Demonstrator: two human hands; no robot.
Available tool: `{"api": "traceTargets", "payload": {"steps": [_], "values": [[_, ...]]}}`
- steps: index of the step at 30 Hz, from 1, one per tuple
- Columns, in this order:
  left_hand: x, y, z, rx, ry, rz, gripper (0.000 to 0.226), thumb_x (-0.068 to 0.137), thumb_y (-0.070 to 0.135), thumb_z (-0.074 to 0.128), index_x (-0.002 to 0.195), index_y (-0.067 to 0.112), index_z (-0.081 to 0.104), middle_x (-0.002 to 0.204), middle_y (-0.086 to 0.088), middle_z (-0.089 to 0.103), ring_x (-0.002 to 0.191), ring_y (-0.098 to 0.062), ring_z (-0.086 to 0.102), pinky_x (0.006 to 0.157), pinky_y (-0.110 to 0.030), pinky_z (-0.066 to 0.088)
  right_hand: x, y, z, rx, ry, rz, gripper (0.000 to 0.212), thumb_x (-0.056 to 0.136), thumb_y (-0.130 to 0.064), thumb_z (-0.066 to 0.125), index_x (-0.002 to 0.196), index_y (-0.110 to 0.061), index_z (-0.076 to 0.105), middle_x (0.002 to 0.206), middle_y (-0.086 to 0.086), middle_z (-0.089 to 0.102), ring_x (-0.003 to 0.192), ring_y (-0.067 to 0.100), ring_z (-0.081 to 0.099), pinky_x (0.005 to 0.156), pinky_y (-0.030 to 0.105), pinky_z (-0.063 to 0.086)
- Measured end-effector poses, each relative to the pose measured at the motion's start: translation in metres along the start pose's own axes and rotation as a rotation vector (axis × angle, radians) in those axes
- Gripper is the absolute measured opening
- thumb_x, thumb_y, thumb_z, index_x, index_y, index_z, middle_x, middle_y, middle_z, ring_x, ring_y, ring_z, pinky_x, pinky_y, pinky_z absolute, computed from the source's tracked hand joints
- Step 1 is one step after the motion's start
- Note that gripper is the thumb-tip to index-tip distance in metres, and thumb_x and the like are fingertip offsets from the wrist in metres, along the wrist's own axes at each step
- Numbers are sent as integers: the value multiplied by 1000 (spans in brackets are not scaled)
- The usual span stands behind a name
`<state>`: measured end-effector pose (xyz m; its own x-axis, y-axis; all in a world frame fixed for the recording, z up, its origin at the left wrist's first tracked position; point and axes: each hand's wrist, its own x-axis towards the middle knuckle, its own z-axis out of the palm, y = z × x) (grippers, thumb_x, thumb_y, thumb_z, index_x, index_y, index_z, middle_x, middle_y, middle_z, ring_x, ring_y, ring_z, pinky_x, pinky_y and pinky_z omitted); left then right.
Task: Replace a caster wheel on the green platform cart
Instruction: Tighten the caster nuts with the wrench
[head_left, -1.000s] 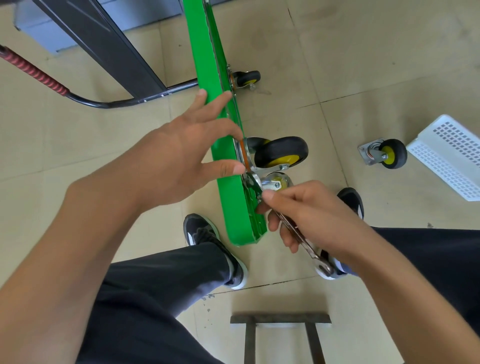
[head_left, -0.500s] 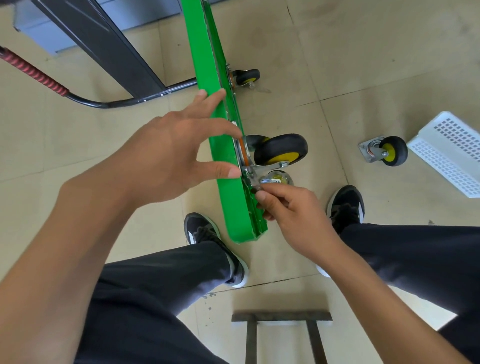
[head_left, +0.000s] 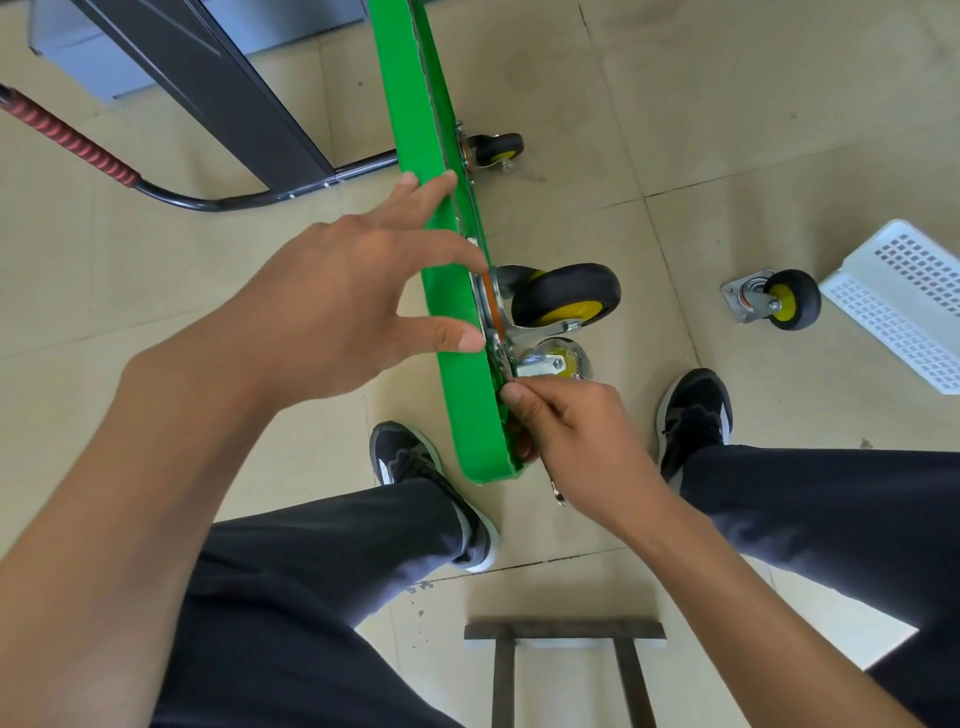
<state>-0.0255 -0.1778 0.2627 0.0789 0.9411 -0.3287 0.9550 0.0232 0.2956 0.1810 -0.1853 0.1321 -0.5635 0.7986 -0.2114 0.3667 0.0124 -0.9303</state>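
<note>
The green platform cart (head_left: 457, 374) stands on its edge on the floor, underside facing right. A black and yellow caster wheel (head_left: 569, 299) sits against its underside near the near end. My left hand (head_left: 358, 312) spreads over the cart's edge, thumb and forefinger pressing the caster's mounting plate (head_left: 491, 312). My right hand (head_left: 563, 436) is shut on a metal wrench (head_left: 557, 493), its head at the plate's lower corner, mostly hidden by my fingers. A second mounted caster (head_left: 496, 148) is farther along the cart. A loose caster (head_left: 776, 304) lies on the floor at right.
A white perforated basket (head_left: 904, 306) lies at the right edge. The cart's black handle with a red grip (head_left: 72, 140) lies on the floor at left, beside a dark metal post (head_left: 218, 83). My two shoes (head_left: 431, 493) flank the cart's near end. A metal stool frame (head_left: 563, 631) sits below.
My right hand has swung the wrench from pointing down-right toward the cart's near end and closed in on the plate. My right foot has shifted right. My left hand stays on the cart.
</note>
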Motion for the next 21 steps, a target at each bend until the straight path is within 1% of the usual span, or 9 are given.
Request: {"api": "traceTargets", "payload": {"steps": [5,9,10,12,14,15,16,18,21], "values": [[1,-1,1,26,-2,4,71,66,76,44,127,44,57,166,11,11,153,-14,13,113,-51,34,5,-8,-5,-64,-11,20,37,103,-31,53,81,-7,69,66,7,64,64,24,62,62,50,52],[2,-1,0,25,5,13,73,64,78,42,126,43,58,166,9,13,153,-16,15,112,-51,35,2,-27,-7,-122,-22,107,47,103,-35,52,74,0,65,60,17,62,55,29,61,57,50,53],[2,-1,0,25,4,14,73,64,78,41,125,43,58,166,9,13,153,-16,15,112,-52,35,3,-34,-10,-95,-43,153,50,103,-35,52,72,2,63,56,17,62,49,28,61,54,47,54],[2,-1,0,28,1,12,73,63,79,41,125,43,59,166,9,13,153,-16,15,113,-51,35,7,-49,-19,100,-106,326,50,103,-33,53,72,5,61,50,11,59,38,23,58,42,34,50],[3,-1,1,19,3,16,74,63,79,41,124,42,59,166,8,14,153,-16,15,113,-51,34,13,-62,-30,354,-199,497,44,103,-32,54,76,2,61,50,5,54,36,19,50,37,24,43],[3,-1,1,14,5,19,75,63,80,40,124,42,60,166,7,14,153,-17,15,114,-52,34,15,-66,-35,429,-244,540,39,102,-32,54,78,-1,60,52,4,53,36,16,48,37,22,40],[3,-2,1,15,7,22,74,63,80,40,124,42,60,166,7,14,153,-17,15,114,-52,34,16,-68,-40,469,-280,563,37,102,-33,54,81,-3,60,53,3,52,37,14,46,37,20,39],[3,-3,2,19,10,27,73,64,79,41,124,42,59,166,7,14,153,-17,15,114,-53,34,14,-67,-47,478,-328,567,37,102,-34,54,85,-2,63,56,4,52,40,14,46,37,19,37],[2,-3,2,17,0,25,72,65,80,40,123,43,58,167,9,12,153,-16,14,114,-53,34,5,-56,-54,421,-290,514,39,102,-35,54,94,1,68,59,6,55,42,17,46,38,23,37]]}}
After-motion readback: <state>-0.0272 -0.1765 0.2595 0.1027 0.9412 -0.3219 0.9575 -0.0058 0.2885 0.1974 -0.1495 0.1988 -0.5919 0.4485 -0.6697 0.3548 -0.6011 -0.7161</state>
